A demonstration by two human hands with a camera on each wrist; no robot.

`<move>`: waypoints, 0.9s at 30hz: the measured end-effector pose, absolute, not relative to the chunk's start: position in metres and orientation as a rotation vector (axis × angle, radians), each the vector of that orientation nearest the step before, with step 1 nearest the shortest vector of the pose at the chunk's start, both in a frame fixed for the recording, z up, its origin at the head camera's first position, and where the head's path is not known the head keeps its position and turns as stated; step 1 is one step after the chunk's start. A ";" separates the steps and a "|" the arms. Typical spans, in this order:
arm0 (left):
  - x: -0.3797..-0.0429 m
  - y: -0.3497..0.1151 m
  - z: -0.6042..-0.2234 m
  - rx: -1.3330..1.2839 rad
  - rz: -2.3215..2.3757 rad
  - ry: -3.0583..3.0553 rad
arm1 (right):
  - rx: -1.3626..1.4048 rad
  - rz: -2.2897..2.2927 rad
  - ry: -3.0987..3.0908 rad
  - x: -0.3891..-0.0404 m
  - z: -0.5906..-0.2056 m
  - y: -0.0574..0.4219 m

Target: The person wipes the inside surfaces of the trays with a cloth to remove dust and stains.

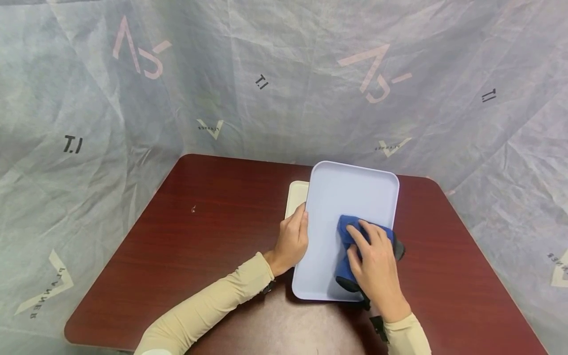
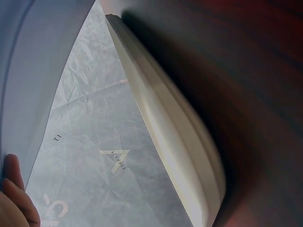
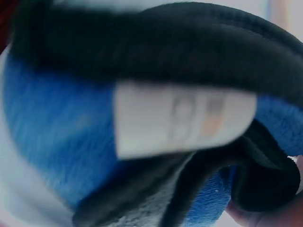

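A pale blue-lavender rectangular tray (image 1: 352,190) is held up at a tilt over the table, its inside facing me. My left hand (image 1: 290,241) grips its left edge; in the left wrist view the fingers (image 2: 21,201) show at the tray's underside. Against the lower right of the inner surface, my right hand (image 1: 377,266) holds a bunched blue cloth (image 1: 344,268) with bent, spread fingers. Black edging and a white tag (image 3: 184,120) show on the cloth close up. Behind the tray, a cream tray (image 1: 296,194) lies on the table, mostly hidden in the head view.
The dark red-brown table (image 1: 213,217) has rounded corners and a tiny light speck (image 1: 193,209) on its left half. Grey printed sheeting (image 1: 284,98) hangs round its back and sides. The cream tray's raised side (image 2: 175,127) stands near my left wrist.
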State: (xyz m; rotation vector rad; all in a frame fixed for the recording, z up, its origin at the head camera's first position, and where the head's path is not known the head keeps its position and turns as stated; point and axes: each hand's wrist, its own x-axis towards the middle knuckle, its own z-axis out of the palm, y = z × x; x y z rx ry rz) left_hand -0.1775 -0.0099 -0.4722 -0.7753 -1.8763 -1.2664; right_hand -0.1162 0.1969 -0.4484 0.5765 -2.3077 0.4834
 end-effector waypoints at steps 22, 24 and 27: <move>-0.174 -0.012 -0.473 -0.795 -1.288 -1.893 | 0.839 0.406 -2.282 -0.109 -0.443 0.145; -0.175 -0.012 -0.473 -0.789 -1.274 -1.897 | 0.843 0.409 -2.285 -0.107 -0.446 0.145; -0.176 -0.011 -0.474 -0.786 -1.259 -1.905 | 0.830 0.423 -2.291 -0.106 -0.448 0.146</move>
